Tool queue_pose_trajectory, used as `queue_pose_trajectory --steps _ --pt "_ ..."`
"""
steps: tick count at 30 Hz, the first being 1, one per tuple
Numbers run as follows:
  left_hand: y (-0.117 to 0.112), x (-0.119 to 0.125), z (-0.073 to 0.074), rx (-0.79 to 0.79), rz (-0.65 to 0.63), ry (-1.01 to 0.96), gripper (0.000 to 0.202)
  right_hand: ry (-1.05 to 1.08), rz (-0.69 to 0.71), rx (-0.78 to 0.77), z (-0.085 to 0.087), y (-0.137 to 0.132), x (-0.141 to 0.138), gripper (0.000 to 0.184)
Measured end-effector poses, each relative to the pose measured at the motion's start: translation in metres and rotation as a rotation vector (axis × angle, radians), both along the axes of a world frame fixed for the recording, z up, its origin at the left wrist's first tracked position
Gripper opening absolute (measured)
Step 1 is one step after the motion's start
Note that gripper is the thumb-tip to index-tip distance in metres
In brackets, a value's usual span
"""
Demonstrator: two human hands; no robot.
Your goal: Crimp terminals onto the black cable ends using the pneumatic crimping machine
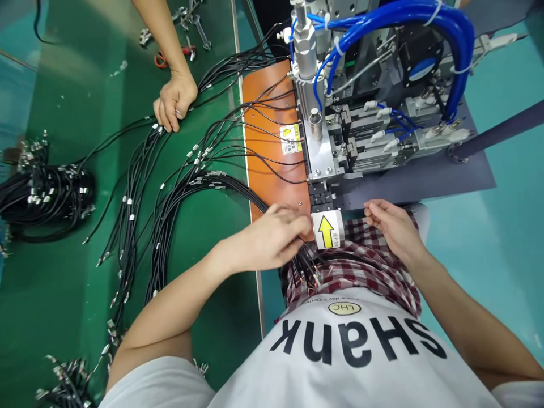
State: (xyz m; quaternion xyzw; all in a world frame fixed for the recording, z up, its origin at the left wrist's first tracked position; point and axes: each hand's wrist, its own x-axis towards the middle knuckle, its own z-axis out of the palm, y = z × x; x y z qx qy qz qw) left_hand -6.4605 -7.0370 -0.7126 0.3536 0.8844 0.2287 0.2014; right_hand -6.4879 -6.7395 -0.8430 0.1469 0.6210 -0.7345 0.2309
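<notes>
My left hand is closed over a bundle of black cables at the front of the orange plate. Stripped wire ends stick out below it, near my lap; how many cables the fingers grip is hidden. Beside those fingers is a white block with a yellow arrow, at the machine's near end. To the right of that block my right hand has thumb and fingertips pinched together; whatever is between them cannot be made out. Several cables cross the orange plate into the machine with its metal cylinder.
Another person's hand grips cables over the green table. A coiled cable bundle lies at the left, more cable ends at the lower left. Wrenches lie at the back. Blue hoses arch above the machine.
</notes>
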Motion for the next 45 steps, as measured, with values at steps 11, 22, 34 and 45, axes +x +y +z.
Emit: queue_pose_trajectory --steps 11,22,34,45 --pt "-0.008 0.01 -0.052 0.291 0.472 0.077 0.018 0.372 0.309 0.307 0.048 -0.032 0.015 0.017" --pt "0.038 0.019 -0.054 0.206 0.437 0.474 0.016 0.549 0.305 0.355 0.064 -0.065 0.02 0.013" --pt "0.04 0.01 -0.047 0.487 0.552 0.068 0.021 0.263 0.308 -0.074 0.064 -0.043 -0.005 0.019" --pt "0.04 0.015 -0.05 0.547 0.679 -0.075 0.019 0.268 0.292 -0.104 0.05 -0.057 -0.006 0.02"
